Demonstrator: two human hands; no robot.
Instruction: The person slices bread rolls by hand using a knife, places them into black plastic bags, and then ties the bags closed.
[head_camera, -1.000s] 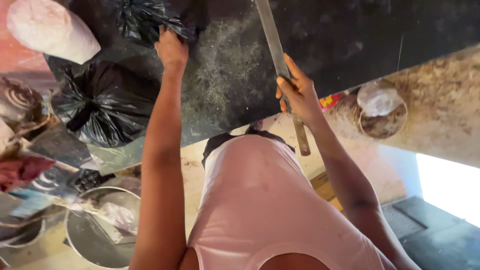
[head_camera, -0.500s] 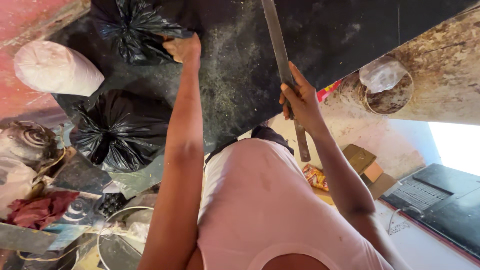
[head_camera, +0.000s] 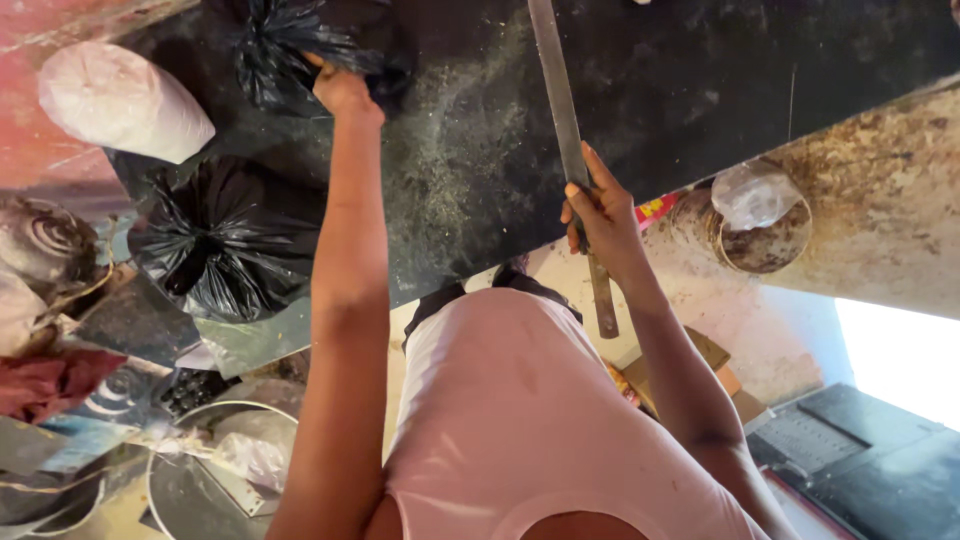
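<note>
My left hand (head_camera: 343, 90) reaches across a dark stone counter (head_camera: 680, 90) and grips a crumpled black plastic bag (head_camera: 290, 45) at its far side. My right hand (head_camera: 600, 215) is closed round a long flat metal bar (head_camera: 560, 110), which lies lengthwise over the counter and sticks out past its near edge. A second, fuller black bag (head_camera: 225, 240) sits at the counter's left end, below my left arm. The counter top is dusted with pale grit near the bar.
A white filled sack (head_camera: 120, 100) lies at the far left. A round tin with a clear plastic bag in it (head_camera: 760, 215) stands right of the bar. Metal basins (head_camera: 215, 475), red cloth (head_camera: 50, 380) and clutter crowd the lower left; cardboard boxes (head_camera: 715, 365) lie below.
My left hand has pushed farther along the counter with the upper black bag. My right hand keeps its grip on the bar. The view has shifted, bringing the white sack lower.
</note>
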